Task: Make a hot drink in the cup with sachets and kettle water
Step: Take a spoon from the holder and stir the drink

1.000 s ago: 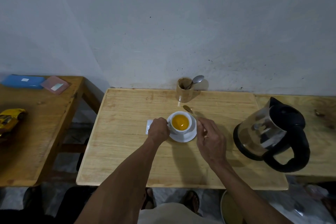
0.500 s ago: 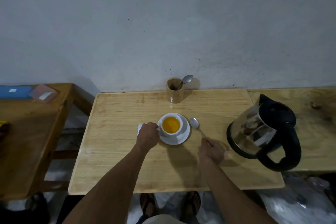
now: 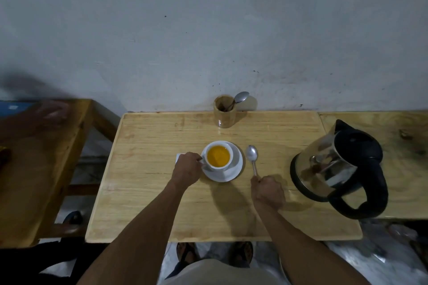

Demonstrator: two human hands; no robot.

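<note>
A white cup (image 3: 217, 156) filled with orange liquid stands on a white saucer (image 3: 231, 172) in the middle of the light wooden table (image 3: 148, 169). My left hand (image 3: 186, 170) grips the cup's handle on its left side. My right hand (image 3: 268, 192) holds the end of a metal spoon (image 3: 252, 161), which lies flat on the table just right of the saucer, bowl pointing away from me. A white sachet (image 3: 177, 158) peeks out from under my left hand. The steel and black kettle (image 3: 340, 169) stands at the right.
A wooden holder (image 3: 224, 114) with another spoon (image 3: 239, 98) stands at the table's back edge against the wall. A darker wooden table (image 3: 41, 164) is at the left with a gap between. My feet show below the front edge.
My right hand has drawn back toward me with the spoon, which went from beside the cup's rim down onto the table. The left hand stays on the cup handle. The camera view shifted.
</note>
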